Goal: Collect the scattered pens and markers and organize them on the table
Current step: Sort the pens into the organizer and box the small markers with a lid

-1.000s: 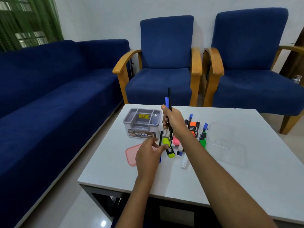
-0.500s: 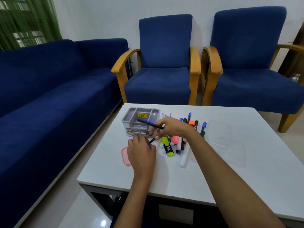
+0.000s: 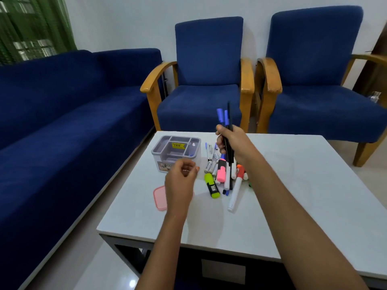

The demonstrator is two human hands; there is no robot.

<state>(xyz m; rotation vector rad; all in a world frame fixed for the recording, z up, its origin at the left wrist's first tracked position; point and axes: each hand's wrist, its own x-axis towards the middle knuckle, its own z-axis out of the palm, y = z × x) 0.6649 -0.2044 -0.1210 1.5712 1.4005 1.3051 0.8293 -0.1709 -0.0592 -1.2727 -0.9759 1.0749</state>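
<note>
A bundle of pens (image 3: 227,130) is gripped upright in the right hand (image 3: 232,143), raised above the loose markers (image 3: 224,174) piled on the white table (image 3: 293,195). The left hand (image 3: 181,178) is held loosely curled, gripping nothing, in front of the grey organizer box (image 3: 176,151).

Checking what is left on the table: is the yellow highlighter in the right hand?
No: the yellow highlighter lies on the table, while the right hand holds pens upright.
</note>
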